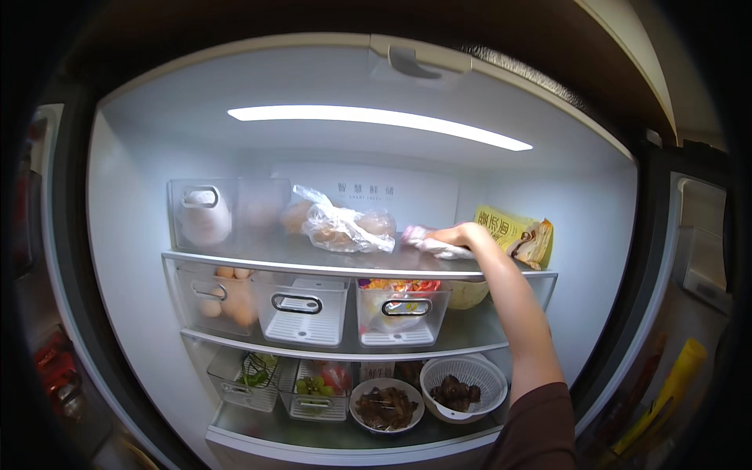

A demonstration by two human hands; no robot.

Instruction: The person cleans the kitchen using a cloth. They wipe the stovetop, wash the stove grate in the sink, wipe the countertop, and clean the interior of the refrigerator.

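My right hand [452, 236] reaches into an open refrigerator and presses a crumpled white and pink cloth [432, 244] against the top glass shelf [329, 262]. Right of the hand, partly behind my forearm, a yellow food packet [517, 232] leans near the side wall. To the left of the cloth lies a knotted clear plastic bag [346, 226] with brownish round items in it. A clear bin [202, 217] with a white wrapped item stands at the shelf's left end. My left hand is out of view.
The middle shelf holds a bin of eggs [235, 299], a clear bin with a white slatted base [302, 311], a bin of colorful packets [402, 305] and a pale green bowl [468, 294]. Below are bins of greens [252, 376] and grapes [314, 388], a bowl [386, 405] and a white colander [464, 376].
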